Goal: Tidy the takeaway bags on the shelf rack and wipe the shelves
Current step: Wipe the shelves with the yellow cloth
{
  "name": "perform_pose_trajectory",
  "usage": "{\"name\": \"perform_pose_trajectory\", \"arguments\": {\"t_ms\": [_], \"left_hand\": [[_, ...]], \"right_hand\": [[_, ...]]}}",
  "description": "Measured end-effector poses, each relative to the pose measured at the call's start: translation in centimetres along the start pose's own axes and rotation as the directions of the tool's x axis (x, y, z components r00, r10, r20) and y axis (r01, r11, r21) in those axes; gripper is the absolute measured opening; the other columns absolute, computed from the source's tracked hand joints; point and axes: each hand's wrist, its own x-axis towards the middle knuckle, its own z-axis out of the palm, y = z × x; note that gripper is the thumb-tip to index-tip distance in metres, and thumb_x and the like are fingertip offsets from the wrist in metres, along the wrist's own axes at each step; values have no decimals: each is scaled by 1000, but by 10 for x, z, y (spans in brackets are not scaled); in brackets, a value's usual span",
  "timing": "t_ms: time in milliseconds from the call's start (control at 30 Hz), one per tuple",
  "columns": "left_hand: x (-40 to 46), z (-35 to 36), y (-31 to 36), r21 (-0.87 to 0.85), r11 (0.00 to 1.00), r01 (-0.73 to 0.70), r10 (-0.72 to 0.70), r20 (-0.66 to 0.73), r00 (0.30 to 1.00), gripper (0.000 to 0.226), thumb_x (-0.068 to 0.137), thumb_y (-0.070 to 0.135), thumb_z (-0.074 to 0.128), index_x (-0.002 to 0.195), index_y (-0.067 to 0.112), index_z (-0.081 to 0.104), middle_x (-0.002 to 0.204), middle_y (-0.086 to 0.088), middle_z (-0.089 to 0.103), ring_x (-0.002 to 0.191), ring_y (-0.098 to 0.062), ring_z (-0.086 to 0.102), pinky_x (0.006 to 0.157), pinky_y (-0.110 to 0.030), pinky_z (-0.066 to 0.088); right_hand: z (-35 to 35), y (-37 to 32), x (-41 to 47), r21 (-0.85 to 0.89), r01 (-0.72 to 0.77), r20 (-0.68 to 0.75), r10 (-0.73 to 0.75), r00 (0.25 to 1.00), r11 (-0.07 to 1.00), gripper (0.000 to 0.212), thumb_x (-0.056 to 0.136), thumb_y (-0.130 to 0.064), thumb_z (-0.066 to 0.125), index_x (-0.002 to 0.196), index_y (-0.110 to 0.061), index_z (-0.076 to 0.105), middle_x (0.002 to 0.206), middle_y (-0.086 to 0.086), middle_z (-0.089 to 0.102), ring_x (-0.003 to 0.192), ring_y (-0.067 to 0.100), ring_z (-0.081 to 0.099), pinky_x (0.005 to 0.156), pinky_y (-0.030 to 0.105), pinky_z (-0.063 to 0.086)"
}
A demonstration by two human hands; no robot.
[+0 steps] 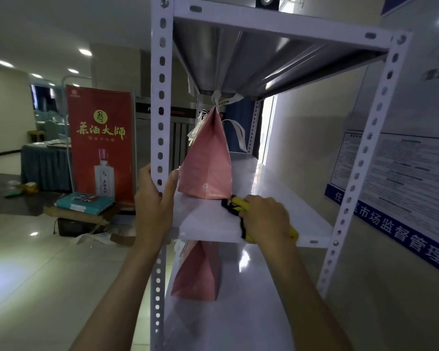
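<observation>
White-painted perforated steel shelf rack (161, 102) fills the centre of the view, w/ its front-left upright closest to the camera. Left hand (153, 198) is wrapped round that upright at mid-shelf height: thumb (172, 181) on the inner side, the other fingers curled round the outer side, forearm rising straight from bottom-left.

Right hand (265, 216) is palm-down on the white middle shelf board (276, 188), near its front edge, fingers curled over a yellow cloth w/ black trim (235, 206) and pressing it onto the board. Yellow shows at the knuckle side and again by the wrist; the black edging pokes out toward the left. Right forearm runs in from bottom-right, wrist roughly level w/ the shelf lip.

Pink paper takeaway bag w/ white ribbon handles (208, 160) stands upright on the middle shelf at its left end, just behind the cloth, base approx. touching the black trim, though I can't tell for sure. Its handles reach up to the underside of the bare-metal upper shelf (238, 54). Second pink paper bag (195, 274) sits on the white lower shelf (251, 300), also at the left end, top hidden by the board above.

Beyond the rack on the left: red standing banner w/ gold characters and a bottle picture (99, 143), a teal flat box on cardboard (84, 202) on the tiled floor. Blue-bordered notice board (395, 173) hangs on the wall at right.
</observation>
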Motion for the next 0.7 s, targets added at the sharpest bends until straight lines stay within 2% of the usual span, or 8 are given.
{"name": "perform_pose_trajectory", "arguments": {"t_ms": [67,133,233,333,433,500,600,700], "left_hand": [[0,-1,-1,-16,1000,-9,9,12,1000,48,101,40,54,131,3,49,96,20,58,86,17,58,71,-1,42],[-1,-2,-2,-35,999,-13,14,29,999,42,103,31,56,131,1,48,97,19,59,86,15,60,71,-2,44],[-5,-5,-3,-64,998,-11,15,58,998,39,104,25,55,133,1,46,100,19,60,88,14,62,73,-4,45],[-14,-8,-11,-78,997,12,-4,100,995,42,104,27,54,138,6,44,106,12,64,93,11,63,77,-6,47],[-29,-14,-21,-77,996,50,-39,132,990,41,104,29,52,139,9,45,113,4,66,101,4,64,85,-18,53],[-43,-17,-25,-82,994,77,-65,141,988,41,106,31,49,141,11,45,123,-2,65,111,-4,63,94,-24,52],[-69,-23,-36,-107,988,113,-95,164,982,43,108,25,46,149,15,41,138,0,59,129,-8,56,106,-26,47],[-102,-30,-50,-132,982,133,-105,198,975,54,107,13,46,158,19,29,154,6,47,143,-10,44,116,-28,39]], "right_hand": [[6,-33,-7,50,91,-27,-90,996,995,23,98,-23,53,114,-18,68,102,10,68,92,31,65,72,34,46],[14,-61,-11,84,149,-50,-145,988,985,23,100,-25,51,111,-18,70,101,9,69,92,31,66,73,35,48],[24,-84,-18,143,188,-101,-175,979,972,24,101,-38,51,106,-28,72,95,2,70,88,26,67,70,33,47],[21,-81,-30,220,265,-121,-243,962,939,23,99,-42,53,116,-39,68,100,-4,74,91,23,69,78,37,55],[22,-69,-44,323,341,-144,-310,940,883,31,96,-38,58,126,-42,65,110,-10,74,100,19,67,88,41,55],[31,-64,-58,258,394,-193,-353,916,882,40,92,-30,51,128,-41,63,114,-13,70,101,19,62,91,41,52],[53,-56,-92,195,420,-367,-331,869,886,53,83,-12,53,131,-31,63,122,-7,64,106,22,58,93,37,52],[88,-40,-128,225,426,-474,-284,834,876,45,90,-11,49,131,-21,64,122,-1,64,108,23,59,93,33,55]]}}
